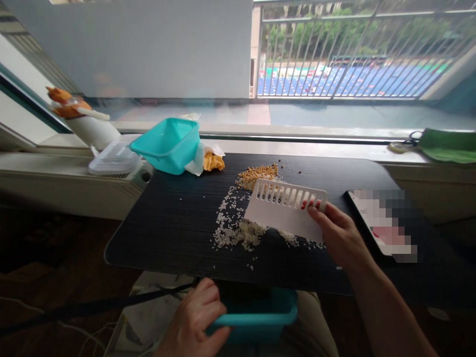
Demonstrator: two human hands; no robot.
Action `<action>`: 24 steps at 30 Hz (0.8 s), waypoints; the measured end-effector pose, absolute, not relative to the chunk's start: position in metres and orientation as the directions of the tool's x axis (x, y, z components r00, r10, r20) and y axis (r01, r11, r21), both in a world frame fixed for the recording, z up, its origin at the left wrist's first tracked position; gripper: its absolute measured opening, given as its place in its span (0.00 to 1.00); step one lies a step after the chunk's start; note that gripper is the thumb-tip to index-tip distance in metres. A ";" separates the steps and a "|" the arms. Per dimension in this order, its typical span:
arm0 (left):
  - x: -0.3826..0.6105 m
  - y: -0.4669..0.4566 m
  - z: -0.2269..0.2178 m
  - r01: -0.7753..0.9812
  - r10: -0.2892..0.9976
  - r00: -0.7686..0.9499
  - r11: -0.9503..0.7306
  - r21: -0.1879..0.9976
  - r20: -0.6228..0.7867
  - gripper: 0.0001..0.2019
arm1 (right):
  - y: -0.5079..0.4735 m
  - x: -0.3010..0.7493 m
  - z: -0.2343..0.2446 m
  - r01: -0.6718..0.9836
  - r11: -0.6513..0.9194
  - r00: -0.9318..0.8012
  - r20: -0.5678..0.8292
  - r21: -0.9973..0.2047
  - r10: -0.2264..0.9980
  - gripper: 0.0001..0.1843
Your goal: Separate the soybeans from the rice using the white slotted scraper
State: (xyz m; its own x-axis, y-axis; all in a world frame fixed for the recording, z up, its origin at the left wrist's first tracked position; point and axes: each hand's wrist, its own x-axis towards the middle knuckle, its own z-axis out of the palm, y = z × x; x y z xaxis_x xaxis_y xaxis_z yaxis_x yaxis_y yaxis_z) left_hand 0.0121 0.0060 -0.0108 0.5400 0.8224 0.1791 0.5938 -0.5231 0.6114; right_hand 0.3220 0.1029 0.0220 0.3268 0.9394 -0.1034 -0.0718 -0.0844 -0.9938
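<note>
My right hand [336, 230] grips the right end of a white slotted scraper [284, 215], a flat plate with a row of slots along its far edge. The plate is tilted over loose white rice grains [230, 230] on the black table [159, 223]. Just beyond it lies a pile of yellow soybeans [260, 173]. Below the table's front edge, my left hand [201, 317] is closed on the rim of a turquoise plastic bin [256, 320] at my lap. The bin's inside is dark and partly hidden under the table.
A second turquoise bin [173, 144] stands at the back left beside a crumpled orange-and-white wrapper [213, 161]. A clear plastic lid [115, 156] is on the ledge. At the right lies a phone [375, 223], partly blurred. A green cloth [446, 146] rests on the windowsill.
</note>
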 end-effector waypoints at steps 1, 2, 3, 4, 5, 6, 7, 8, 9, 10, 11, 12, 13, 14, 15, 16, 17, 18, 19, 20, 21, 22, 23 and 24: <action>0.012 0.006 -0.011 0.591 0.821 0.541 -0.526 0.612 0.182 0.09 | 0.101 0.323 0.021 -0.084 -0.098 0.313 -0.120 -0.992 0.942 0.18; 0.012 0.006 -0.010 0.587 0.819 0.544 -0.529 0.613 0.186 0.09 | 0.098 0.324 0.021 -0.101 -0.112 0.296 -0.138 -0.989 0.945 0.18; 0.012 0.007 -0.010 0.583 0.816 0.546 -0.532 0.614 0.190 0.09 | 0.096 0.325 0.020 -0.119 -0.128 0.279 -0.157 -0.985 0.948 0.17; 0.012 0.007 -0.010 0.582 0.816 0.547 -0.533 0.614 0.189 0.09 | 0.093 0.327 0.020 -0.135 -0.143 0.262 -0.174 -0.981 0.949 0.17; 0.013 0.007 -0.010 0.583 0.816 0.546 -0.531 0.615 0.187 0.09 | 0.089 0.328 0.019 -0.146 -0.153 0.250 -0.186 -0.977 0.950 0.17; 0.013 0.007 -0.010 0.585 0.818 0.545 -0.528 0.616 0.184 0.09 | 0.086 0.329 0.019 -0.149 -0.160 0.244 -0.193 -0.976 0.950 0.17; 0.013 0.007 -0.009 0.587 0.819 0.544 -0.526 0.615 0.182 0.09 | 0.083 0.330 0.019 -0.146 -0.164 0.245 -0.196 -0.976 0.950 0.17; 0.013 0.007 -0.009 0.591 0.821 0.543 -0.523 0.614 0.175 0.09 | 0.080 0.331 0.019 -0.141 -0.167 0.249 -0.199 -0.976 0.948 0.17; 0.013 0.006 -0.009 0.596 0.822 0.544 -0.519 0.613 0.168 0.09 | 0.078 0.332 0.019 -0.136 -0.172 0.258 -0.202 -0.976 0.945 0.18; 0.013 0.006 -0.009 0.600 0.823 0.545 -0.516 0.612 0.160 0.09 | 0.076 0.333 0.019 -0.134 -0.176 0.269 -0.206 -0.975 0.941 0.18; 0.013 0.005 -0.009 0.603 0.823 0.546 -0.514 0.610 0.154 0.09 | 0.074 0.334 0.019 -0.136 -0.178 0.280 -0.211 -0.974 0.937 0.18; 0.013 0.005 -0.009 0.606 0.824 0.547 -0.512 0.609 0.148 0.09 | 0.073 0.335 0.018 -0.139 -0.178 0.290 -0.212 -0.974 0.933 0.17; 0.013 0.005 -0.009 0.610 0.825 0.547 -0.509 0.607 0.142 0.09 | 0.072 0.336 0.017 -0.140 -0.171 0.303 -0.207 -0.975 0.930 0.16; 0.013 0.005 -0.009 0.614 0.826 0.546 -0.506 0.606 0.136 0.09 | 0.072 0.336 0.015 -0.139 -0.162 0.314 -0.198 -0.977 0.929 0.16; 0.013 0.005 -0.009 0.617 0.828 0.544 -0.503 0.605 0.134 0.09 | 0.071 0.337 0.014 -0.134 -0.154 0.320 -0.190 -0.979 0.928 0.15; 0.013 0.005 -0.009 0.620 0.829 0.543 -0.501 0.604 0.130 0.09 | 0.071 0.337 0.012 -0.127 -0.149 0.322 -0.183 -0.981 0.929 0.15; 0.013 0.005 -0.009 0.622 0.830 0.543 -0.499 0.603 0.128 0.09 | 0.071 0.337 0.010 -0.117 -0.147 0.322 -0.178 -0.982 0.930 0.16; 0.013 0.006 -0.010 0.623 0.830 0.543 -0.499 0.603 0.126 0.10 | 0.071 0.337 0.009 -0.109 -0.149 0.319 -0.176 -0.983 0.931 0.16; 0.013 0.006 -0.010 0.623 0.830 0.543 -0.499 0.603 0.125 0.10 | 0.070 0.337 0.009 -0.103 -0.153 0.313 -0.179 -0.983 0.933 0.16; 0.014 0.006 -0.010 0.622 0.829 0.546 -0.499 0.603 0.123 0.10 | 0.069 0.337 0.009 -0.101 -0.159 0.305 -0.183 -0.982 0.934 0.17; 0.014 0.006 -0.010 0.623 0.828 0.547 -0.499 0.603 0.120 0.09 | 0.068 0.336 0.010 -0.101 -0.164 0.299 -0.187 -0.981 0.936 0.17; 0.014 0.006 -0.010 0.623 0.828 0.548 -0.499 0.603 0.119 0.09 | 0.067 0.335 0.011 -0.101 -0.168 0.295 -0.191 -0.981 0.936 0.18; 0.014 0.006 -0.010 0.621 0.827 0.549 -0.501 0.602 0.122 0.09 | 0.066 0.335 0.013 -0.099 -0.172 0.293 -0.194 -0.980 0.936 0.18; 0.014 0.006 -0.010 0.620 0.826 0.551 -0.503 0.602 0.122 0.09 | 0.065 0.335 0.014 -0.096 -0.174 0.293 -0.195 -0.980 0.936 0.18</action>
State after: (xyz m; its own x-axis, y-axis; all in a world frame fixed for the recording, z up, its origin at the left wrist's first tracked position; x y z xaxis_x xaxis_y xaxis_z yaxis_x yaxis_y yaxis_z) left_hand 0.0136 0.0055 -0.0097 0.5508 0.8257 0.1220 0.6203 -0.5027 0.6020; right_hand 0.3347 0.0653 0.0144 0.2934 0.9360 -0.1946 -0.0964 -0.1736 -0.9801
